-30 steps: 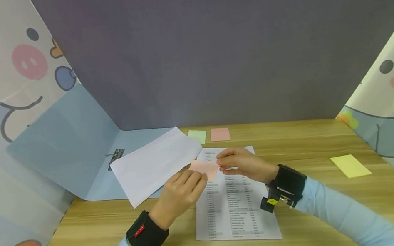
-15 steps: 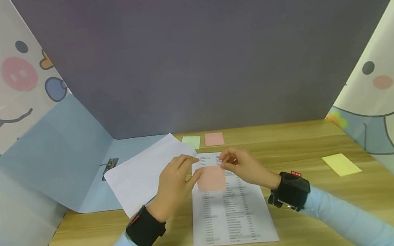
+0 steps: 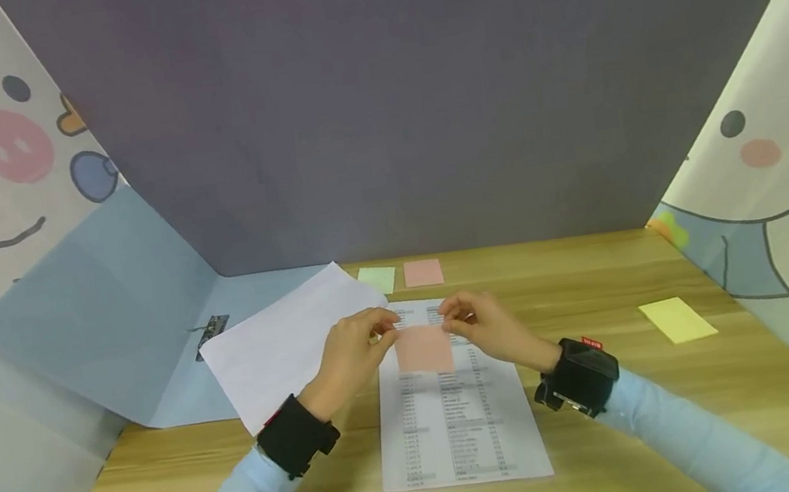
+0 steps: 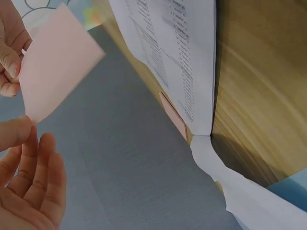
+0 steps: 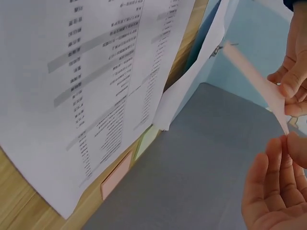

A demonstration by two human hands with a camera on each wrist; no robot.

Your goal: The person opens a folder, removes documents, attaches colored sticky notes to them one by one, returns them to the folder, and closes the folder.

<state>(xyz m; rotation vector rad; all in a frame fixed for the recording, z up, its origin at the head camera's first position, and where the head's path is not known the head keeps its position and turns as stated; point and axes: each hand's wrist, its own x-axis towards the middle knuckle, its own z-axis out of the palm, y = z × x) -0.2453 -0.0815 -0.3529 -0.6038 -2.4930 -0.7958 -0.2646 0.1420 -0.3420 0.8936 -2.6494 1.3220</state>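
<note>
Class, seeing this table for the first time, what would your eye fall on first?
Probably the pink sticky note, held above the printed sheet in the grip of the left hand and right hand. Next comes the open blue clip folder at the head view's left.

Plain pale pink, that held note (image 3: 424, 351); white the printed sheet (image 3: 463, 438), dark text with grey bands! Light-blue folder (image 3: 97, 313), green note (image 3: 378, 279), yellow note (image 3: 678, 319), black wristbands (image 3: 297, 434), light-blue sleeves (image 3: 693, 427), dark-grey partition (image 3: 420, 108), and a yellow-brown bench (image 3: 589, 282), streaky with grain.
</note>
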